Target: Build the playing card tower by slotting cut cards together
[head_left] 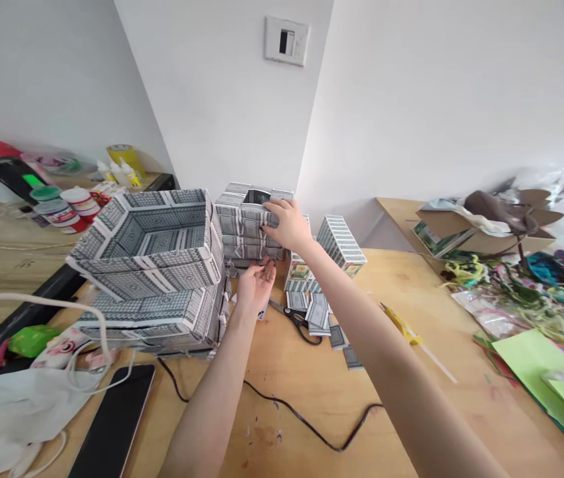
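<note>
A small box covered in black-and-white patterned cards [239,222] stands against the wall corner, with a dark opening in its top. My right hand [289,222] grips this box at its right upper edge, thumb and fingers bent over the wall. Just below, my left hand [256,285] is palm up at the box's lower front edge, fingers apart and slightly curled; whether it touches the box is hard to see. To the left, a larger open box of the same cards [172,272] rests on a wide card-covered base [142,312].
Black scissors [299,323] and loose cards [318,312] lie near my hands, before stacked card blocks [341,242]. A yellow cutter [401,325] lies right. A black cable [306,425] crosses the table, with a phone [115,418] at left and a cardboard box [461,226] far right.
</note>
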`<move>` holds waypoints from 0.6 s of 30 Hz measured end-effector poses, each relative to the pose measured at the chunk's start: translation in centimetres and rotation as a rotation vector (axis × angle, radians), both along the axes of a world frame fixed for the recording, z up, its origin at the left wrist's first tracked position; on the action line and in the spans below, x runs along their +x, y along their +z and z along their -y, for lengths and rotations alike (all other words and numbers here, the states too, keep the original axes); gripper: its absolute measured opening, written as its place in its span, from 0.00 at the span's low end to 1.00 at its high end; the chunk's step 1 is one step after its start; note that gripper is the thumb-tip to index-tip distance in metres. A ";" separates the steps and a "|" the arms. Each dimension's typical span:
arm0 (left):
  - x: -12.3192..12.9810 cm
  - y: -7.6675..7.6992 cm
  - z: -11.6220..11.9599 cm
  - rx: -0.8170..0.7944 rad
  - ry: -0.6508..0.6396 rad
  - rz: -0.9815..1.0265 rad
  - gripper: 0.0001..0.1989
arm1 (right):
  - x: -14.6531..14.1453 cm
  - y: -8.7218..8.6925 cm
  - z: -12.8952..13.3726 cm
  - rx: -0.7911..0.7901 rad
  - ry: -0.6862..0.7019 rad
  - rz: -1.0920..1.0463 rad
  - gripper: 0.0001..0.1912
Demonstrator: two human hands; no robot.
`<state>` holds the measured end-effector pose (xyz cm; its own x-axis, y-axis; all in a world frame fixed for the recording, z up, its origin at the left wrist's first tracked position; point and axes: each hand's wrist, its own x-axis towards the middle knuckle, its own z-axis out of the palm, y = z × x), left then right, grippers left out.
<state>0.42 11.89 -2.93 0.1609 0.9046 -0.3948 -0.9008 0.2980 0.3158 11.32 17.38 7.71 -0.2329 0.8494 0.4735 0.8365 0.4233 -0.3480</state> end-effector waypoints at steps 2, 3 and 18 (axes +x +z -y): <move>0.0 -0.2 0.1 -0.020 0.031 -0.051 0.13 | 0.3 -0.1 0.0 -0.006 0.024 -0.029 0.27; -0.1 -0.3 0.1 -0.020 0.053 -0.064 0.14 | 0.4 -0.2 -0.1 -0.006 0.032 -0.055 0.28; -1.3 0.0 -1.3 0.075 0.144 0.058 0.10 | 1.9 -0.4 -3.4 -0.098 0.065 -0.156 0.29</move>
